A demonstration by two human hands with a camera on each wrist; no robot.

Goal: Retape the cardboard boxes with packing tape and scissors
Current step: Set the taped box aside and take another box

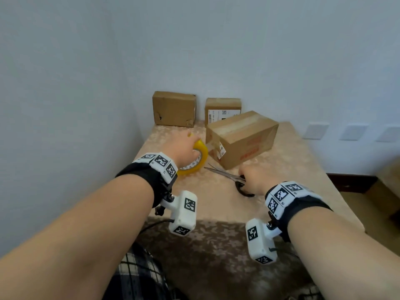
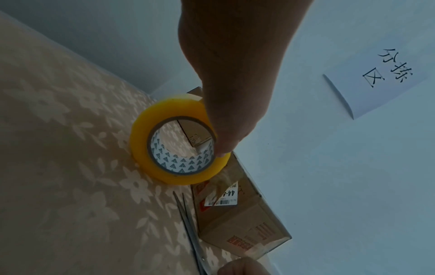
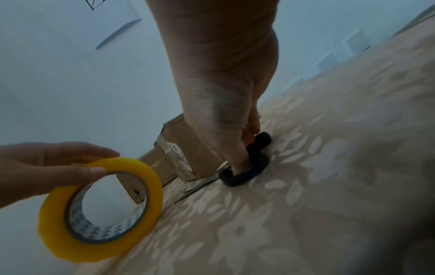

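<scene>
My left hand grips a yellow roll of packing tape, held on edge just over the tablecloth. A clear strip runs from the roll to the near end of a cardboard box lying slantwise mid-table. My right hand has its fingers in the black handles of the scissors, which lie on the cloth by the box's front corner, blades pointing toward the roll.
Two more cardboard boxes stand against the back wall. A beige floral cloth covers the table, with a wall close on the left. A paper sign hangs on the wall above.
</scene>
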